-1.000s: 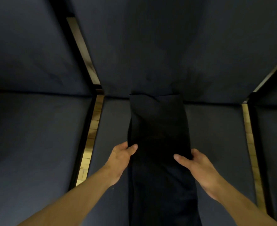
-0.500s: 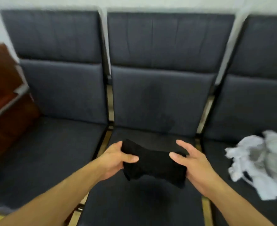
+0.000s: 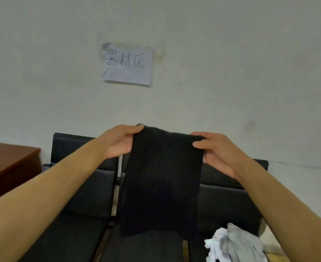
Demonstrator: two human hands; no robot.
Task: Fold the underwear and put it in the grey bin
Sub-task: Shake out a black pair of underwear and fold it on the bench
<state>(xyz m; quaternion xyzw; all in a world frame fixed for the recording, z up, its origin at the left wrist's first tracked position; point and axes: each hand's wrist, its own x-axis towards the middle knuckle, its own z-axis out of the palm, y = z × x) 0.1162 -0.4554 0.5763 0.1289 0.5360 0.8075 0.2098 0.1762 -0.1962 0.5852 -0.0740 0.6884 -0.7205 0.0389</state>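
The black underwear (image 3: 161, 182) hangs in the air as a long flat strip in front of the dark chairs. My left hand (image 3: 118, 141) pinches its top left corner, thumb on the near side. My right hand (image 3: 215, 151) pinches the top right corner the same way. Both arms are stretched out at about chest height. The lower edge of the cloth dangles just above the middle seat (image 3: 142, 246). No grey bin is in view.
A row of dark upholstered chairs (image 3: 84, 191) stands against a white wall with a paper sign (image 3: 127, 64). A pile of white and grey garments (image 3: 233, 244) lies on the right seat. A brown wooden desk (image 3: 10, 163) is at the left.
Both hands have lifted the black underwear off the middle seat and raised it high, letting it hang open lengthwise. The view has tilted up from the seat to the wall.
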